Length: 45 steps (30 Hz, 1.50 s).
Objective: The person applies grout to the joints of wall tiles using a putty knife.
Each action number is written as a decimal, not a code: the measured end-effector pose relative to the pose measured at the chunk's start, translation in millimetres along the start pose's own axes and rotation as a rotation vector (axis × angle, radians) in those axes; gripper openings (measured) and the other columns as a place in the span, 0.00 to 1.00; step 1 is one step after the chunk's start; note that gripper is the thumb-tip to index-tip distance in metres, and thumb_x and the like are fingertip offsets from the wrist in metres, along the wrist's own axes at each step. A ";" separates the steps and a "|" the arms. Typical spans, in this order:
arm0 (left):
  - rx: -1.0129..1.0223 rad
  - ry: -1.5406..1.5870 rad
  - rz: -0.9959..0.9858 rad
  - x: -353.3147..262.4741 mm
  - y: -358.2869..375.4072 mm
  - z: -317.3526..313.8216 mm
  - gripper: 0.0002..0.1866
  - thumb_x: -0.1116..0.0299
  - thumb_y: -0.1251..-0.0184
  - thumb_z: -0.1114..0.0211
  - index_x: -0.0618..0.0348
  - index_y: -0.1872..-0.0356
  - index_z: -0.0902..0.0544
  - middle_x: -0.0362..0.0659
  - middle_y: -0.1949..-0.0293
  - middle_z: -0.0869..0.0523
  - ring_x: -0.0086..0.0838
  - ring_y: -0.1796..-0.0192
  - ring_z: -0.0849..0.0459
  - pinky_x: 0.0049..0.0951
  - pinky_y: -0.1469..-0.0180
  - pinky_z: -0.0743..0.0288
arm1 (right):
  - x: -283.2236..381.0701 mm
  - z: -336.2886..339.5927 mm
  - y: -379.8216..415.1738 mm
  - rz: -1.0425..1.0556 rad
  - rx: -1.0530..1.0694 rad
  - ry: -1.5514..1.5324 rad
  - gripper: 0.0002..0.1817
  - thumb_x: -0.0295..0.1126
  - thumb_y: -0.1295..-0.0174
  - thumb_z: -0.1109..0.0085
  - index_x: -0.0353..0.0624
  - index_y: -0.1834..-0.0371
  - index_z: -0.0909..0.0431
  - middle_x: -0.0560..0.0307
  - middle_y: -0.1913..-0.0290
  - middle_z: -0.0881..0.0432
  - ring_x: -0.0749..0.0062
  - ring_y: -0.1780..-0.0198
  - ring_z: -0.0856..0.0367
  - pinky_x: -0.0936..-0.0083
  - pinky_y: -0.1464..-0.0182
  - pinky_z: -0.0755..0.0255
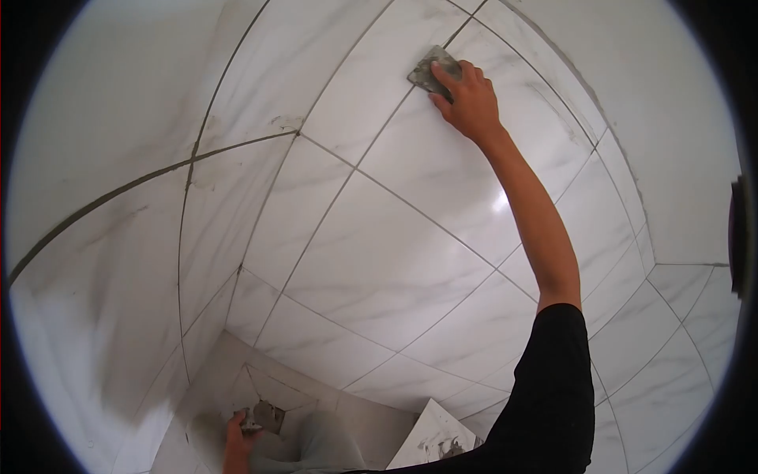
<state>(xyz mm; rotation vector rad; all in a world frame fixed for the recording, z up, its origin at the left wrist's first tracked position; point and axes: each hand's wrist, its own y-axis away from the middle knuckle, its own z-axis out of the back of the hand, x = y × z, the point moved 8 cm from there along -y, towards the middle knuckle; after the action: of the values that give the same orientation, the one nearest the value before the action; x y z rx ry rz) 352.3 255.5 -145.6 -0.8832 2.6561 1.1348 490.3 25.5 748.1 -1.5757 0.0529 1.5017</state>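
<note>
High on the white marbled wall tiles, my right hand presses a flat grey, smeared pad against the wall. The pad lies across a joint between two tiles; above it the joint is dark, below it light grey. Down at the lower left, my left hand grips a small object smeared with grey paste. Its exact shape is hard to make out. Just beside it, near the floor, is a brownish-grey lump or patch.
The left wall has wide dark joints and meets the tiled wall at a corner. A white board or tile with dark smears stands at the bottom, near my knee. A dark object is at the right edge.
</note>
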 end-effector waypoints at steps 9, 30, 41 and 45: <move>0.098 0.011 -0.055 -8.8 -4.0 -4.9 0.19 0.53 0.36 0.36 0.49 0.48 0.21 0.39 0.53 0.15 0.38 0.50 0.16 0.49 0.56 0.20 | 41.5 7.0 19.1 -0.123 0.155 -0.047 0.30 0.43 0.45 0.28 0.51 0.38 0.22 0.43 0.52 0.27 0.51 0.53 0.23 0.58 0.59 0.21; 0.069 0.069 -0.073 -20.1 9.2 -14.1 0.17 0.56 0.35 0.37 0.50 0.49 0.21 0.40 0.54 0.15 0.39 0.52 0.15 0.48 0.57 0.19 | 80.8 -19.3 1.2 -0.351 0.474 0.014 0.30 0.54 0.44 0.35 0.39 0.50 0.19 0.36 0.54 0.21 0.50 0.56 0.15 0.57 0.58 0.19; 0.142 0.064 -0.069 -19.7 2.2 -9.3 0.16 0.55 0.34 0.37 0.46 0.48 0.21 0.38 0.52 0.15 0.36 0.48 0.17 0.48 0.54 0.22 | 123.3 -11.4 45.7 -0.037 0.274 -0.123 0.33 0.42 0.47 0.26 0.51 0.36 0.25 0.45 0.50 0.28 0.55 0.52 0.22 0.64 0.61 0.18; -0.001 0.044 -0.059 -21.7 14.0 -9.1 0.17 0.55 0.34 0.37 0.46 0.47 0.20 0.37 0.50 0.17 0.36 0.47 0.18 0.47 0.54 0.21 | 130.0 -23.8 81.6 -0.051 0.490 -0.037 0.32 0.46 0.46 0.28 0.50 0.38 0.24 0.43 0.52 0.27 0.53 0.57 0.19 0.59 0.64 0.18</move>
<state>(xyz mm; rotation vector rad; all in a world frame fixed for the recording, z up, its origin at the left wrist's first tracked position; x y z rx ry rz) 363.4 267.0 -123.3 -0.9911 2.6444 1.1168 492.8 34.4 593.0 -1.1460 0.3317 1.3498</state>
